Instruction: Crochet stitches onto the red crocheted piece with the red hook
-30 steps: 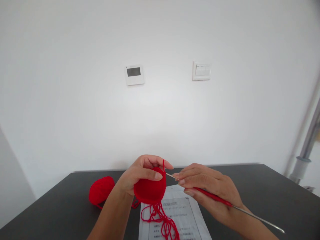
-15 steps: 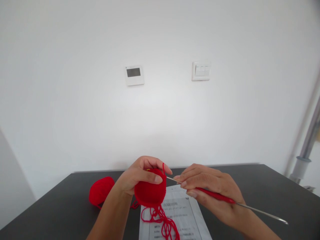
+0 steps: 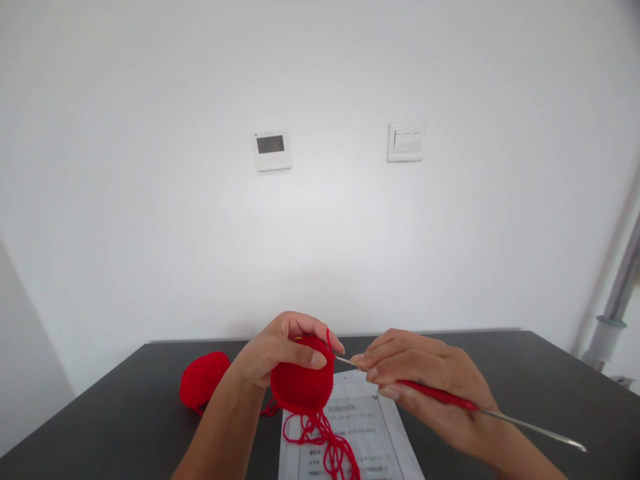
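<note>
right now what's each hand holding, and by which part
The left hand pinches the red yarn piece by its upper part. The right hand holds the metal hook by its red handle.

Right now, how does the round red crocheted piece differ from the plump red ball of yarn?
The round red crocheted piece is held up in the left hand, while the plump red ball of yarn rests on the dark table. The slim red-handled metal hook reaches the right edge of the piece but stands well apart from the ball. Both are the same bright red.
</note>
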Available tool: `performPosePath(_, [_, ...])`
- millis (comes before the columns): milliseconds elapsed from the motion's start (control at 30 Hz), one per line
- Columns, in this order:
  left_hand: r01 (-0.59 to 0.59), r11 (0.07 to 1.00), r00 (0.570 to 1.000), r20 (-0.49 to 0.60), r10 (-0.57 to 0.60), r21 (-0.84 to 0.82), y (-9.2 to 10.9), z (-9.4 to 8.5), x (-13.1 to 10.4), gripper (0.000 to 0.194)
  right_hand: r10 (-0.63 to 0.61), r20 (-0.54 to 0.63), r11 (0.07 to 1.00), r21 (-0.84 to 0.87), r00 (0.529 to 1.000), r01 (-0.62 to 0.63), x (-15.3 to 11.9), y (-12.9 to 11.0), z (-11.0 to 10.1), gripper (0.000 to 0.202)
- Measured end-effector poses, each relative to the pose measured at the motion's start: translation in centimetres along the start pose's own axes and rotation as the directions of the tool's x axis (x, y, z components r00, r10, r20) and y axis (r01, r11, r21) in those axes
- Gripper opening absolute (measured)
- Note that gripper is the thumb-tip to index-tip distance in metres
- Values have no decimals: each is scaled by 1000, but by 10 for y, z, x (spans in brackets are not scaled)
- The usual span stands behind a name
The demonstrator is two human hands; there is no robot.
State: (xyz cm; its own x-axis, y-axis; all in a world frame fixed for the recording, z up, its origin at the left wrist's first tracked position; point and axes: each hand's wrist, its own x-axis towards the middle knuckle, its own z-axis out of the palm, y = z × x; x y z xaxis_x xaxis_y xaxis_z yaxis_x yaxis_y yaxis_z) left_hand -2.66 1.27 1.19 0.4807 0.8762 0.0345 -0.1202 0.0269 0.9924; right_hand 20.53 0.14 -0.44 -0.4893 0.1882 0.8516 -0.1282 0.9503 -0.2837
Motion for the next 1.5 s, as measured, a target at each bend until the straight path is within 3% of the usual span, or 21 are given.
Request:
performPosePath(133, [-28,996,999,-41,32,80,0,4,0,16,150,-84,974,184,985,-133,-4,4,4,16])
performPosePath(233, [-38,992,998,-42,43,123,0,7,0,13,196,-141,957,244,970,-158,-5,5,9,17])
performPosePath(433, [-55,996,995,-74,61,77,-1,14,-1,12,56,-168,996,-54,984,-66,-4,6,15,18])
performPosePath(567, [-37,997,991,-127,44,60,0,18,-2,15,-110,-108,955,-287,988,75,-1,9,16,14])
performPosePath(867, [-49,995,983,-172,63,81,-1,22,-1,22,-104,-104,943,-326,989,65,1,12,12,12])
performPosePath(1100, [-66,995,958,-276,84,74,-2,24,2,24,32,-124,963,-262,992,-64,-5,17,8,13])
performPosePath(1333, [-58,992,949,-303,89,109,-1,25,1,18,176,-148,984,-10,973,-179,-7,18,6,14])
performPosePath(1500, [-63,977,945,-301,124,205,2,30,1,13,250,-43,966,72,967,-247,-8,18,0,13])
